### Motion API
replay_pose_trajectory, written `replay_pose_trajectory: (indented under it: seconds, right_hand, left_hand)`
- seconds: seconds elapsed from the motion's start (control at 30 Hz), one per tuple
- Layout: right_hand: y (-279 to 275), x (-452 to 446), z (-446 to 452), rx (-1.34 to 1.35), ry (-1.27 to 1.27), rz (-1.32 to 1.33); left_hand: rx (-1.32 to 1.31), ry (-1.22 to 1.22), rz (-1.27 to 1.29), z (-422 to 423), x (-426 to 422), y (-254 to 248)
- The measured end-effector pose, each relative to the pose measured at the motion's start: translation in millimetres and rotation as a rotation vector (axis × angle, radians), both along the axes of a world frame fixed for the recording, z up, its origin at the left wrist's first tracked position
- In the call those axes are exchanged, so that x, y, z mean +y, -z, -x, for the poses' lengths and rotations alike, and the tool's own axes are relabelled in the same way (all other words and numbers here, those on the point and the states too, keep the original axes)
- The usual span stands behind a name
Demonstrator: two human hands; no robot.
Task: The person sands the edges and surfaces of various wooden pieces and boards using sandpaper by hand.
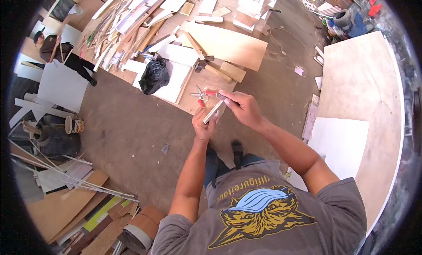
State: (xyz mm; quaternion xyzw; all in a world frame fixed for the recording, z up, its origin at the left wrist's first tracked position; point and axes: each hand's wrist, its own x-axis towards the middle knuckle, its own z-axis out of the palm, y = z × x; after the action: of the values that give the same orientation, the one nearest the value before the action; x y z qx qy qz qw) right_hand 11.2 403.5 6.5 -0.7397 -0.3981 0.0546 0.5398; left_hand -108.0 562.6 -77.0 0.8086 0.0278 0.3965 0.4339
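Observation:
My left hand is closed around a short, pale wooden strip, which slants up and away to the right. At the strip's far end, my right hand pinches a small grey-brown piece between thumb and fingers. What kind of piece it is I cannot tell. Just beyond my hands, red-handled pliers lie spread on the corner of the worktable. A hammer with a wooden handle rests farther back on the table.
A black plastic bag sits on white boards. Wood strips are heaped at the back left. Large panels lean at the right. Offcuts and a bucket stand at the left. Another person stands far left.

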Motion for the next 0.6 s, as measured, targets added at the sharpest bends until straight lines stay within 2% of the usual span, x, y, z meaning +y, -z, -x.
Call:
replay_pose_trajectory:
  seconds: [0.27, 0.37, 0.6]
  right_hand:
    - [-2.6, 64.6, -18.7, 0.034, 0.051, 0.101]
    - [-3.4, 93.4, -27.9, -0.062, 0.049, 0.098]
    - [-14.3, 136.3, -42.6, 0.116, 0.109, 0.193]
  left_hand:
    - [-0.016, 0.058, 0.103, -26.4, 66.4, 10.2]
    - [-0.021, 0.076, 0.105, -36.0, 97.3, 20.7]
    - [-0.106, 0.159, 0.012, -77.8, 155.4, 20.5]
